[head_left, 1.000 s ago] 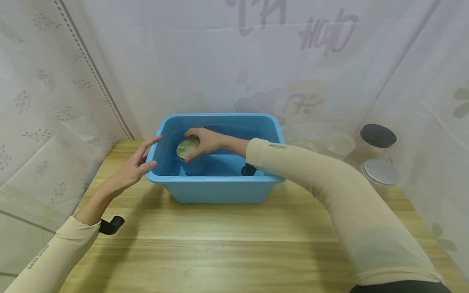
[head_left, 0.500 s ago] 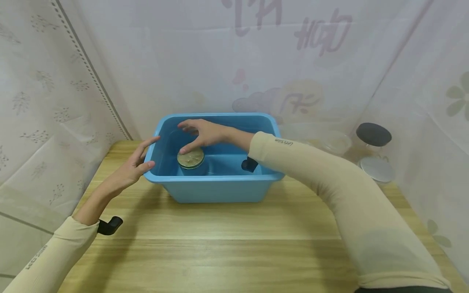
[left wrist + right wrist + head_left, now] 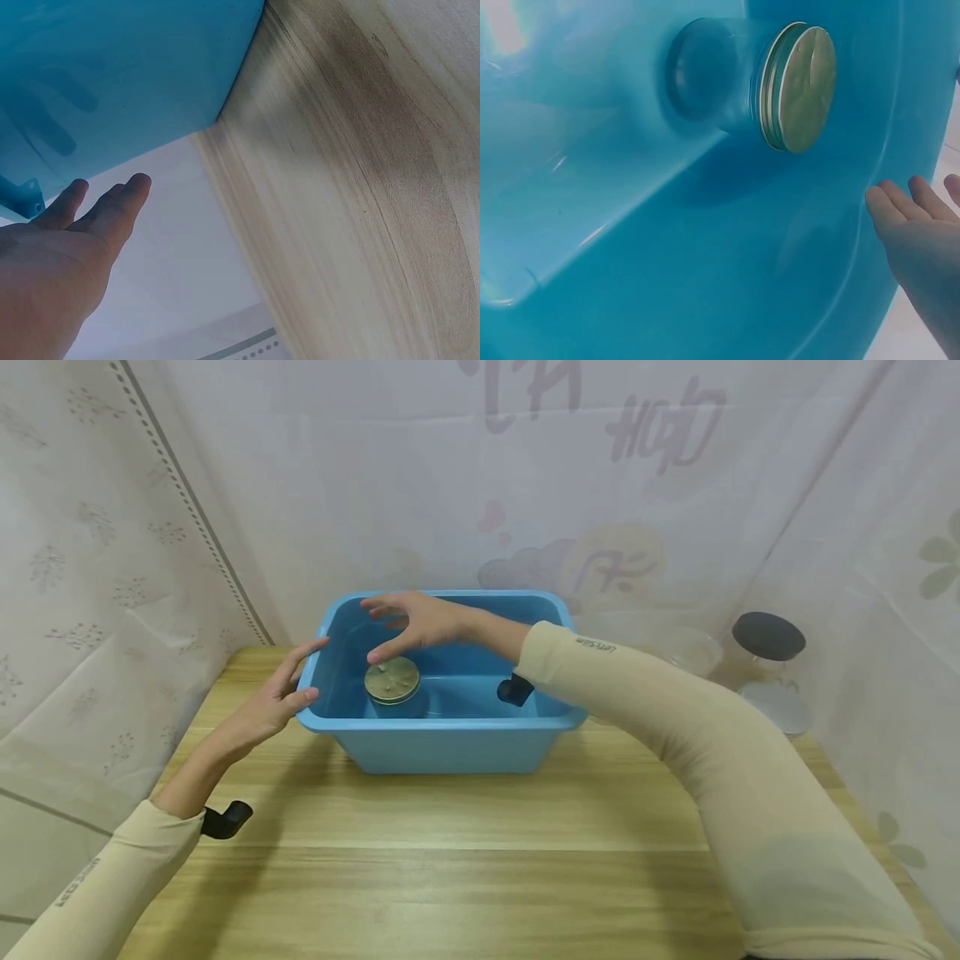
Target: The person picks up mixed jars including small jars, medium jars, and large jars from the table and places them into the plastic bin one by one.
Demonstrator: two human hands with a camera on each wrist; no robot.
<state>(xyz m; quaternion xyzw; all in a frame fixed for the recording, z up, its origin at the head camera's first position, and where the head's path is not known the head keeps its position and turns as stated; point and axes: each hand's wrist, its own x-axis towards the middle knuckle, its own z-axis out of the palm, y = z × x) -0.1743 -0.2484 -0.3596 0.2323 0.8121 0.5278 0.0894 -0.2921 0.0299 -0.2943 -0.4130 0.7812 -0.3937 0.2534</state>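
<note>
A clear jar with a gold lid (image 3: 392, 681) stands in the left part of a blue plastic tub (image 3: 450, 747). My right hand (image 3: 431, 622) is over the tub just behind and above the jar, its fingers spread and holding nothing. In the right wrist view, a gap shows between that hand (image 3: 930, 251) and the jar's lid (image 3: 808, 88). At the tub's left rim, my left hand (image 3: 262, 714) rests its thumb and fingertips against the edge. The left wrist view shows its fingers (image 3: 124, 206) extended beside the tub's outer wall (image 3: 142, 82).
On the right of the wooden table (image 3: 450, 868) stand a jar with a dark round lid (image 3: 768, 636) and one with a silver lid (image 3: 776, 706). A clear container (image 3: 693, 649) is partly behind my right sleeve. A pale printed curtain (image 3: 420, 485) hangs behind.
My right hand has let go of the jar's lid and lifted up and away towards the tub's back. The jar stays standing in the tub. My left hand remains at the rim.
</note>
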